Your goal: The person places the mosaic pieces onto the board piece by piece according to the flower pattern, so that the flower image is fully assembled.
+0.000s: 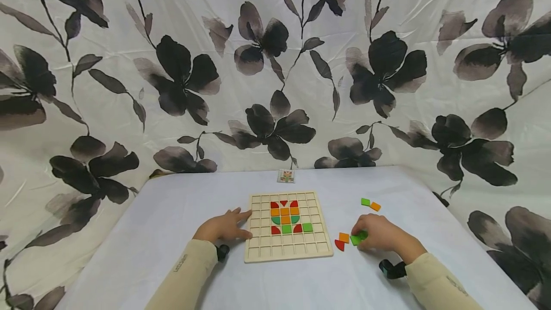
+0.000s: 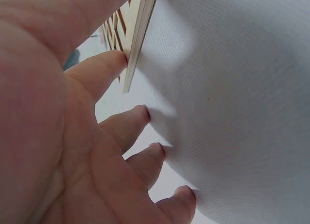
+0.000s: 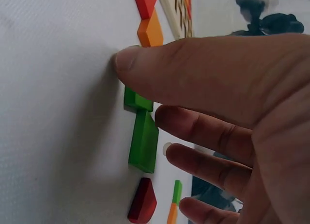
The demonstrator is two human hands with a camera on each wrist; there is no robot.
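A pale wooden grid board (image 1: pixel 288 252) lies flat on the white cloth, with red, orange and green tiles set in several of its squares. My left hand (image 1: pixel 226 226) rests at the board's left edge, fingers spread; in the left wrist view the index fingertip touches the board's side (image 2: pixel 137 44). Over loose green tiles right of the board, my right hand (image 1: pixel 382 234) reaches down. In the right wrist view the thumb (image 3: pixel 160 64) partly covers one green tile (image 3: pixel 138 100), the index fingertip is close behind it, and another green tile (image 3: pixel 144 142) lies alongside.
Near the board's right edge lie a loose orange tile (image 1: pixel 344 237) and a red quarter-round tile (image 1: pixel 339 245). Farther back are a green tile (image 1: pixel 365 202) and an orange tile (image 1: pixel 375 206). A small pattern card (image 1: pixel 286 176) sits at the table's far edge, before a flowered cloth (image 1: pixel 275 37).
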